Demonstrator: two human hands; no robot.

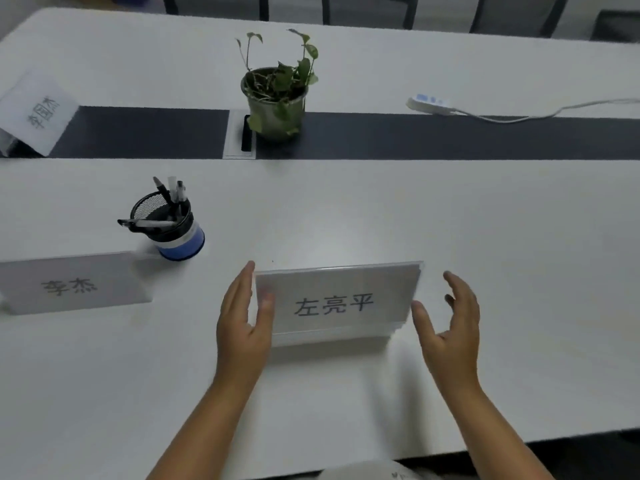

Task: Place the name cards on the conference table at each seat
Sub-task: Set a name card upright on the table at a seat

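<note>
Apparently the step in hand is squaring up the middle name card [337, 303], which stands on the bench [485, 220] near its front edge, right of the pen cup [169, 226]. The left hand [242, 320] lies flat against the card's left end, thumb on its face. The right hand [450, 327] hovers spread and empty just off the right end; next, judging by this, both let go and fetch another card.
</note>
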